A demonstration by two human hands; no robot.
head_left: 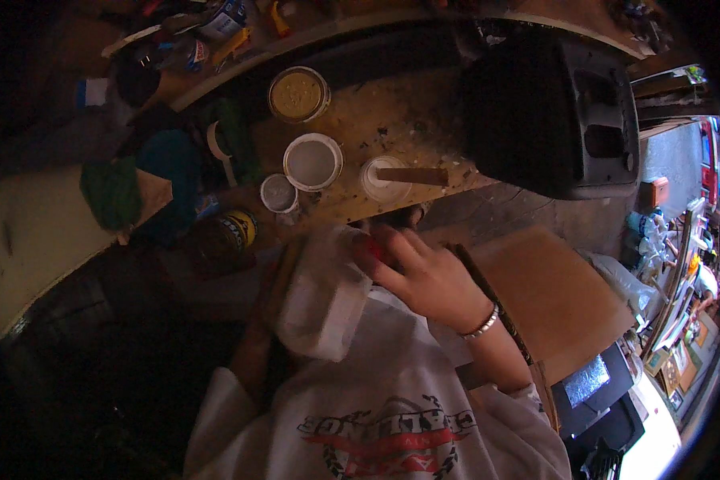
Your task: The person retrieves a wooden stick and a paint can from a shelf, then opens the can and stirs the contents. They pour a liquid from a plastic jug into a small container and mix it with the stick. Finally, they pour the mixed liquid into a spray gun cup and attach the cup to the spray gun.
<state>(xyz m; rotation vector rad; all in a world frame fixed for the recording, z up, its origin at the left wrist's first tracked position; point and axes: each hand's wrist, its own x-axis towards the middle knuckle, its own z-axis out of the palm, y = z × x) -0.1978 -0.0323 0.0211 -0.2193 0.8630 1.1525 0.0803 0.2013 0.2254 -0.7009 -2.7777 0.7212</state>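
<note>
Two hands work a white cloth close to the chest, below a paint-spattered counter.

The right hand (428, 280) has its fingers curled on a small red thing (376, 250) against the white cloth (320, 300); the left hand (256, 336) is under the cloth, its grip hidden. On the counter (392, 120) stand a yellow-filled tin (298, 94) and white pots (313, 162).

Left hand (256, 336) perhaps behind white container (322, 292)

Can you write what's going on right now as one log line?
left hand: holds white cloth | right hand: on cloth, holding something red | bench: open paint cans, stir stick across white cup
</note>
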